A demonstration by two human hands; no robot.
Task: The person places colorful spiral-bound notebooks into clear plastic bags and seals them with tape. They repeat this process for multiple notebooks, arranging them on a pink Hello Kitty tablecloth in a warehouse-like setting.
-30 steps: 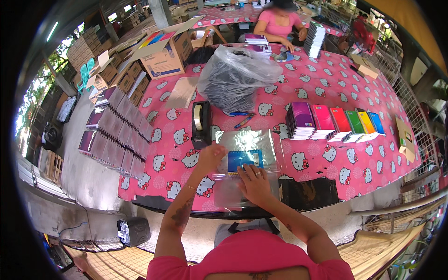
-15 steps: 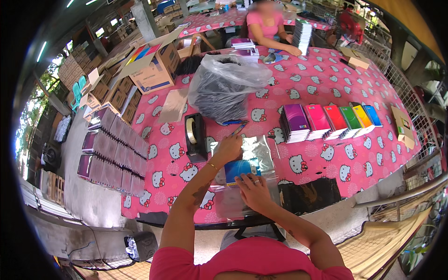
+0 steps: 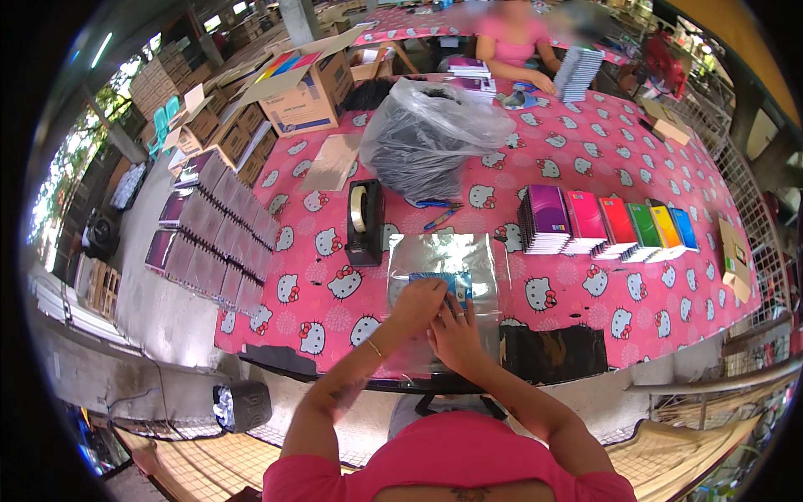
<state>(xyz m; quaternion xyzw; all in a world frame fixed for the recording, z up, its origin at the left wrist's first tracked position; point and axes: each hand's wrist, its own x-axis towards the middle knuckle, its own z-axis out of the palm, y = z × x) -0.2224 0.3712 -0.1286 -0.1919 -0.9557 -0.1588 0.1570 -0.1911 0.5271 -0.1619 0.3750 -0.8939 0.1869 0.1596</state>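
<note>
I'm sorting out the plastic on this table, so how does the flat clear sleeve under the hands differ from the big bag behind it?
The clear sleeve lies flat and shiny; the big plastic bag bulges, crumpled, full of dark contents. The sleeve lies under both hands; the bag stands untouched, farther back. Both are see-through plastic on the pink tablecloth.

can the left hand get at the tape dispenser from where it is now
Probably yes: the left hand rests on the clear plastic bag, and the black tape dispenser stands just beyond on its left, with nothing between them.

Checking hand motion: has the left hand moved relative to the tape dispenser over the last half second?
Yes. The left hand came back toward the person, from level with the tape dispenser onto the blue item.
</note>
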